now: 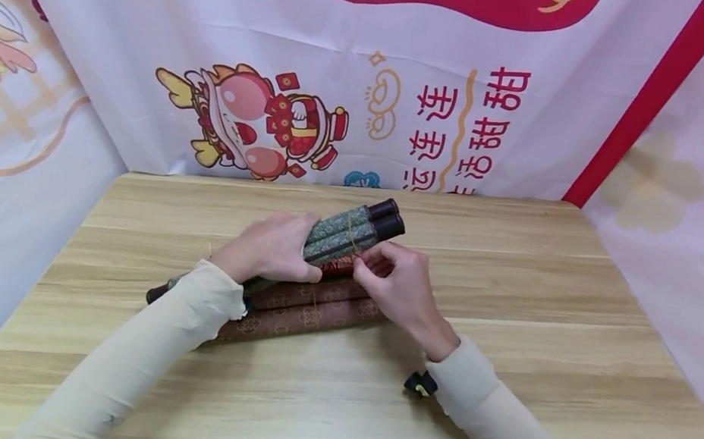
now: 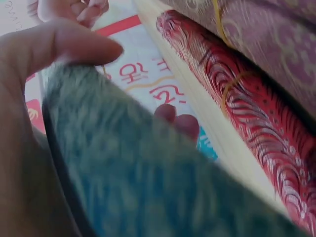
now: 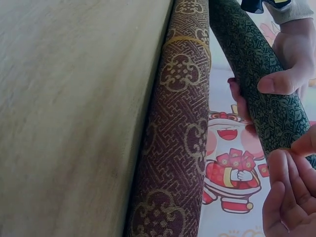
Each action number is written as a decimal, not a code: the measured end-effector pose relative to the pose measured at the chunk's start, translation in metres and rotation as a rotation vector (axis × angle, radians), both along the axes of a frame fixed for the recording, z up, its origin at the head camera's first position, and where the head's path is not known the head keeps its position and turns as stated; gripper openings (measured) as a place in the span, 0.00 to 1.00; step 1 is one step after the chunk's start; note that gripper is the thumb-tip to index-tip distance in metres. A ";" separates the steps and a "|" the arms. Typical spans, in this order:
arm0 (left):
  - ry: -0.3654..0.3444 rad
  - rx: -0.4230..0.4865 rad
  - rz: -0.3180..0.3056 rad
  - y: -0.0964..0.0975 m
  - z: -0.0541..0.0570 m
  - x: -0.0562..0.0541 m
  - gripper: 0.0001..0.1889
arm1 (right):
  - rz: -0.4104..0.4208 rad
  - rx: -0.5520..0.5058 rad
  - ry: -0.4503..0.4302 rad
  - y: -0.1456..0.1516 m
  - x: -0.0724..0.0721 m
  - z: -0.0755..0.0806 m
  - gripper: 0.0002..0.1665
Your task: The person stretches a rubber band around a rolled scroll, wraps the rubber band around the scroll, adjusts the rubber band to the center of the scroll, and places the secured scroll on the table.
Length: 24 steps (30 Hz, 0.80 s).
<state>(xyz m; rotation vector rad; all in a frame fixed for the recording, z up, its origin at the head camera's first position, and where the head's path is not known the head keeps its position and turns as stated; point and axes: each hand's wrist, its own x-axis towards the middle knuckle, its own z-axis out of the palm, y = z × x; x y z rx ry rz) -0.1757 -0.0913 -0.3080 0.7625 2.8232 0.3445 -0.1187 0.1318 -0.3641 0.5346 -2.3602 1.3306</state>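
Note:
Two green patterned scrolls [image 1: 336,240] with dark end knobs lie together, tilted up to the right. My left hand [image 1: 275,244] grips them around the middle, with its thumb on the near side. Near their right end a thin yellow rubber band [image 1: 353,233] loops round them. My right hand [image 1: 402,287] pinches that band between thumb and finger, as the right wrist view also shows at the fingertips [image 3: 282,157]. Below the green pair are a red scroll [image 2: 256,113] and brown scrolls [image 3: 173,123] with gold flower patterns, which carry yellow bands too.
The scrolls are on a wood-grain table [image 1: 520,292]. A printed white cloth [image 1: 339,41] with red characters and a cartoon figure hangs behind its far edge. More pale cloth stands at both sides. A black strap piece [image 1: 420,384] hangs by the right sleeve.

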 end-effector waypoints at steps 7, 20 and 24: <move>-0.037 0.146 0.007 0.012 -0.009 -0.005 0.37 | 0.037 -0.017 -0.036 0.000 0.000 0.003 0.04; -0.040 0.181 0.095 0.030 -0.010 -0.014 0.31 | -0.010 0.090 0.053 0.002 0.009 0.007 0.04; -0.023 0.173 0.073 0.032 -0.011 -0.017 0.29 | -0.034 0.110 0.163 0.003 0.012 0.009 0.03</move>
